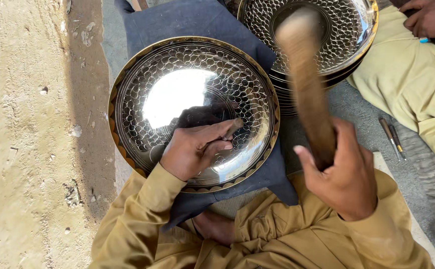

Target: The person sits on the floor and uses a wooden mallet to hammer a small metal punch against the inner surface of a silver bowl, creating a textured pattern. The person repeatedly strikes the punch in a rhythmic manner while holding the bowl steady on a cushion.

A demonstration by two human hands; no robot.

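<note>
A shiny round metal plate [177, 84] with an engraved scale pattern and a dark, gold-edged rim rests on a dark blue cloth [187, 22] over my lap. My left hand [195, 149] lies on the plate's near part, pinching a small metal punch [233, 128] against its surface. My right hand [344, 179] grips a wooden mallet [304, 74], which is raised and blurred above the plates.
A stack of similar patterned plates [347, 30] stands at the top right. Another person in pale yellow clothes [411, 84] sits at right, a hand [431, 17] showing. Two thin tools [392, 138] lie on the grey mat. Sandy ground [23, 134] lies to the left.
</note>
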